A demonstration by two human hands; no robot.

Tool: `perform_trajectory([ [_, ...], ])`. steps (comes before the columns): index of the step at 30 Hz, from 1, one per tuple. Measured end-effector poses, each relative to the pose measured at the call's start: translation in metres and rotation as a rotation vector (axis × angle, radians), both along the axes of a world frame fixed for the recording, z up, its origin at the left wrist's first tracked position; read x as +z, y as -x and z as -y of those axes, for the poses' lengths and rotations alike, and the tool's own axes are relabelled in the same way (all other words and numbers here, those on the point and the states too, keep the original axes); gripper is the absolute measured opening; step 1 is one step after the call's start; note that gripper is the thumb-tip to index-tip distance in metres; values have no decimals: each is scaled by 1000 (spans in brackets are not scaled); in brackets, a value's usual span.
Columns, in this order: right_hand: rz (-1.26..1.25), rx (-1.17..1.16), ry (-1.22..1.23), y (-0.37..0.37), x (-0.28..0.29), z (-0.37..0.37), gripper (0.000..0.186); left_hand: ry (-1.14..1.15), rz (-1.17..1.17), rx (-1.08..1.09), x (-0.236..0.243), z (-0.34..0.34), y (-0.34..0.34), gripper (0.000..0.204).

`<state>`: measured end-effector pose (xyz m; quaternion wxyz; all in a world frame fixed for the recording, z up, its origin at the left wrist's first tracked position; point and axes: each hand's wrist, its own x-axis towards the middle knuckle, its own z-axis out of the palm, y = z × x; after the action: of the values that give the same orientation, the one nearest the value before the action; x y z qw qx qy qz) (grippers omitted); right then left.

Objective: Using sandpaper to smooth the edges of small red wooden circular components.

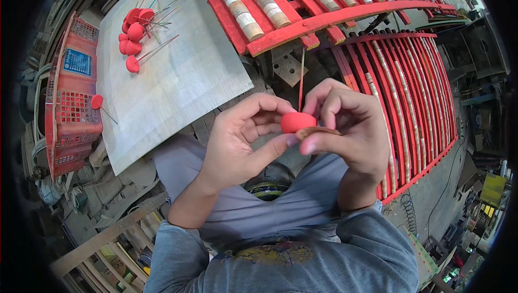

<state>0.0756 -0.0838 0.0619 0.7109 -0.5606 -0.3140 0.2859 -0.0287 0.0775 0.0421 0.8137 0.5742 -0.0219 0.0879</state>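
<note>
Plain red knob (pixel 298 122), brown strip (pixel 320 130)

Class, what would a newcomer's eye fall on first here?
First, the smooth red piece at the centre, between the left hand and right hand. Next, the big red racks at upper right, lined with pale rows. Then the cluster of red pieces on sticks on the pale board at upper left.

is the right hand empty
No, the right hand holds a thin brown strip along its thumb.
</note>
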Motion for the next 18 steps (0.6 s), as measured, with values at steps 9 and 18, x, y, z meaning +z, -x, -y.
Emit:
perform_trajectory([
  [9, -190, -79, -118, -16, -10, -1, 32, 36, -131, 4, 3, 2, 0, 31],
  [18, -117, -56, -139, -3, -1, 0, 32, 85, -40, 9, -5, 1, -2, 34],
])
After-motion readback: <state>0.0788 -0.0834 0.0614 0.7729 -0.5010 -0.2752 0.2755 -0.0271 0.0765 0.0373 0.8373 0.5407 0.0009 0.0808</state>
